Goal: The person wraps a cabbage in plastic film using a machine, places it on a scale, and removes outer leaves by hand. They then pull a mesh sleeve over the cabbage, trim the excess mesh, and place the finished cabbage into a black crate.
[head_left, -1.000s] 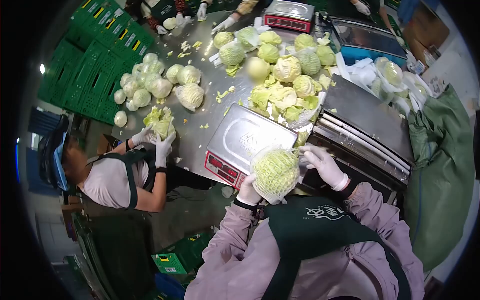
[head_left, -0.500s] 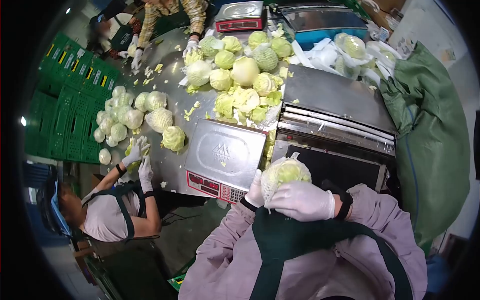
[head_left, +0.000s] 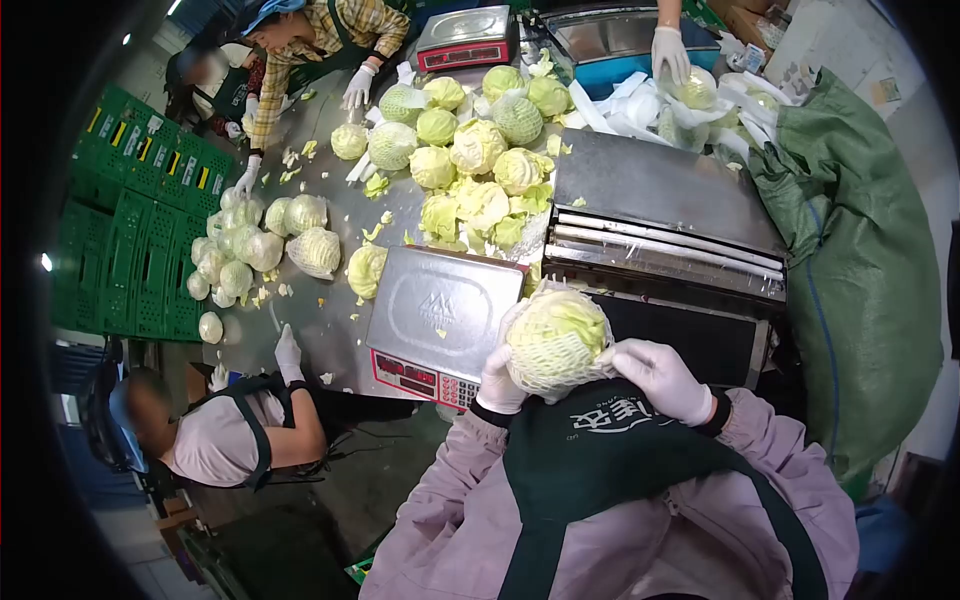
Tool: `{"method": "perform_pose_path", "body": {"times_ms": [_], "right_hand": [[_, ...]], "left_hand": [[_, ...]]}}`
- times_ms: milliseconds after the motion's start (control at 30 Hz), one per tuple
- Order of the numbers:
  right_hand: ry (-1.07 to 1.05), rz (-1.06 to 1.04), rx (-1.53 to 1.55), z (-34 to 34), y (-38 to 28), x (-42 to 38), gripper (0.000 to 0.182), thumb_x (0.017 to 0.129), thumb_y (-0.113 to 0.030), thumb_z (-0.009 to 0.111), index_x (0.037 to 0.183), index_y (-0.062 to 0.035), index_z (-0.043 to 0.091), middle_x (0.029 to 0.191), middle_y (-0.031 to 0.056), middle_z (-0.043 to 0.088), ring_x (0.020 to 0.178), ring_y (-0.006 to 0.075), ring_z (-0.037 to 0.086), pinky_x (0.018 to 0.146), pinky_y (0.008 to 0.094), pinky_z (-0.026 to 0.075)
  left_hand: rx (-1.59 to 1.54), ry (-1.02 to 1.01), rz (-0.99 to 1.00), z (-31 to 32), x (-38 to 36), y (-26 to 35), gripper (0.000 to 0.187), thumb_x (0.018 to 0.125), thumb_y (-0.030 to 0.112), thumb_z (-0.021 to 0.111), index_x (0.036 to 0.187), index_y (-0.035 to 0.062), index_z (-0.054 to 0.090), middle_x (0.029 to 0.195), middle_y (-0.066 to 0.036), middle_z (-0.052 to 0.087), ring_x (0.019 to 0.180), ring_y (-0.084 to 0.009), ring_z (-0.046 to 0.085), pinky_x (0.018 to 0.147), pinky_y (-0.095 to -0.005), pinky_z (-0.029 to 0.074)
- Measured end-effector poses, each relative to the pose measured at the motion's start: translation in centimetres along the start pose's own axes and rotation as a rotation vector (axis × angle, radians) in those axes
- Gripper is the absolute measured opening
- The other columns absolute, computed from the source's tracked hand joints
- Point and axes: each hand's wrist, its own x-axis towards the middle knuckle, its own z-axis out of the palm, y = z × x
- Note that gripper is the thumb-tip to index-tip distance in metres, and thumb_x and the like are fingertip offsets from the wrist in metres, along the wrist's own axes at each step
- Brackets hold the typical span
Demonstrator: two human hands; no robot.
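Note:
A pale green cabbage [head_left: 580, 325] is held between my gloved hands, close to my apron. A white foam net [head_left: 555, 362] covers its lower and near side, while leaves show bare at the upper right. My left hand [head_left: 499, 378] is wrapped round the cabbage's left side. On the other side, my right hand [head_left: 662, 382] pinches the edge of the net with bent fingers. Just beyond my left hand lies a digital scale [head_left: 445, 310] with a bare steel plate and a red front.
Several cabbages [head_left: 480, 145] and loose leaves are heaped behind the scale. A wrapping machine [head_left: 665, 225] stands ahead, with a green sack [head_left: 865, 300] at right. Wrapped cabbages [head_left: 240, 245] and green crates [head_left: 150, 245] are at left. Co-workers reach over the table; another gloved hand [head_left: 670, 55] touches bagged cabbages.
My right hand has moved from the cabbage's front to its right side, and the net now spreads over more of it. A co-worker's hand has appeared at the top right.

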Motion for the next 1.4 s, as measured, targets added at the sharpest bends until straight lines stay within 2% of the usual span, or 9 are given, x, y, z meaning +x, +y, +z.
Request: {"method": "perform_pose_path", "body": {"times_ms": [167,400,567,700,967,1100,1233,1333,1400], "right_hand": [[0.076,0.007,0.213,0.1,2.2,0.9,0.02,0.097,-0.019,0.055,0.108,-0.0025,0.056,0.087,0.0036,0.061,0.078,0.0114,0.06,0.075,0.0278,0.052],[-0.09,0.191,0.799,-1.7,1.1,2.3,0.068,0.091,-0.017,0.061,0.148,-0.0045,0.024,0.141,0.0111,0.042,0.112,0.0196,0.056,0.091,0.0335,0.05],[-0.129,0.078,0.54,-1.4,1.7,3.2,0.06,0.09,-0.011,0.06,0.143,-0.0024,0.033,0.129,0.0085,0.052,0.101,0.0135,0.06,0.085,0.028,0.05],[-0.145,0.043,0.221,0.0,2.6,4.1,0.038,0.09,-0.001,0.052,0.128,-0.0002,0.051,0.094,0.0003,0.061,0.075,0.0024,0.055,0.067,0.0196,0.047],[-0.079,-0.083,-0.119,2.5,-1.0,8.1,0.015,0.094,-0.011,0.053,0.089,0.0006,0.061,0.073,0.0008,0.055,0.062,0.0071,0.051,0.059,0.0237,0.044],[-0.302,-0.054,0.252,4.1,-4.1,10.9,0.019,0.098,-0.019,0.05,0.093,-0.0016,0.056,0.079,-0.0002,0.053,0.068,0.0069,0.05,0.064,0.0217,0.042],[-0.138,-0.379,-0.208,7.0,-1.1,16.0,0.026,0.097,-0.02,0.053,0.111,0.0009,0.058,0.098,0.0038,0.062,0.095,0.0144,0.056,0.088,0.0275,0.043],[-0.398,0.312,0.589,8.1,5.0,20.1,0.043,0.097,-0.027,0.054,0.129,0.0013,0.052,0.123,0.0085,0.059,0.107,0.0148,0.056,0.095,0.0288,0.043],[-0.203,0.198,0.274,8.9,5.2,20.1,0.035,0.094,-0.023,0.059,0.121,-0.001,0.059,0.11,0.0049,0.065,0.097,0.0139,0.059,0.088,0.0278,0.046]], "left_hand": [[0.234,-0.066,0.146,2.6,1.0,1.3,0.077,0.079,0.036,0.065,0.141,0.0043,0.03,0.145,-0.018,0.034,0.134,-0.0317,0.036,0.111,-0.0426,0.032],[0.136,-0.061,0.092,2.9,1.6,0.1,0.083,0.079,0.036,0.068,0.143,0.0054,0.026,0.146,-0.016,0.032,0.136,-0.029,0.032,0.111,-0.0414,0.03],[0.235,-0.037,0.17,2.4,1.0,2.1,0.09,0.079,0.039,0.069,0.147,0.0044,0.021,0.146,-0.015,0.032,0.136,-0.0265,0.031,0.112,-0.0396,0.028],[0.427,-0.051,-0.298,-1.0,-2.1,2.9,0.097,0.075,0.04,0.074,0.146,0.0004,0.021,0.144,-0.013,0.035,0.134,-0.0231,0.034,0.111,-0.0368,0.028],[0.449,0.039,-0.039,-2.0,-5.1,3.2,0.097,0.072,0.03,0.078,0.146,0.0001,0.022,0.142,-0.014,0.037,0.133,-0.0243,0.037,0.111,-0.0369,0.03],[0.673,0.245,0.209,-4.1,-4.9,5.8,0.089,0.071,0.018,0.079,0.143,-0.0007,0.028,0.137,-0.014,0.042,0.129,-0.0218,0.04,0.108,-0.035,0.032],[0.605,0.303,0.276,-6.2,-4.6,8.1,0.079,0.075,0.015,0.073,0.141,0.0006,0.032,0.134,-0.012,0.047,0.125,-0.0213,0.045,0.107,-0.0344,0.034],[0.426,0.319,0.272,-8.1,-3.4,7.8,0.072,0.08,0.014,0.066,0.142,0.0021,0.032,0.136,-0.012,0.046,0.126,-0.0234,0.045,0.106,-0.0351,0.036],[0.439,0.335,0.319,-7.8,-2.6,7.8,0.073,0.081,0.016,0.066,0.143,0.002,0.03,0.138,-0.013,0.044,0.125,-0.0238,0.046,0.106,-0.0357,0.036]]}}
